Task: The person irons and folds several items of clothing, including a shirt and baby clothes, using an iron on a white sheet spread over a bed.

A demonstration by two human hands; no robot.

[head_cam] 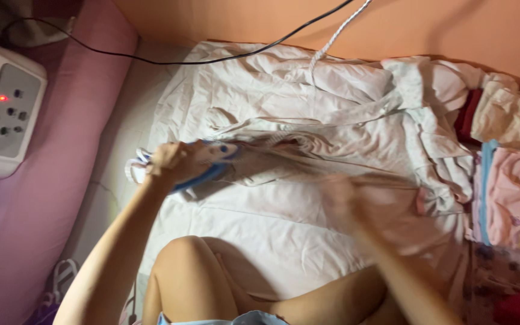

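One blue-and-white iron (215, 162) is gripped by the left hand (173, 164), fingers wrapped about its handle, at nine o'clock on the white sheet (260, 241). One pale, crumpled garment (332, 162) is spread at the iron's three o'clock; the right hand (347, 201) lies on it, blurred, so its grip cannot be told. Two cords, one black (212, 59) and one white braided (338, 33), run off at twelve. One stack of folded clothes (507, 192) sits at three, and one white boxy appliance (4, 120) at nine.

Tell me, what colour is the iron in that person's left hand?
The iron in the left hand is blue and white, seen in the head view.
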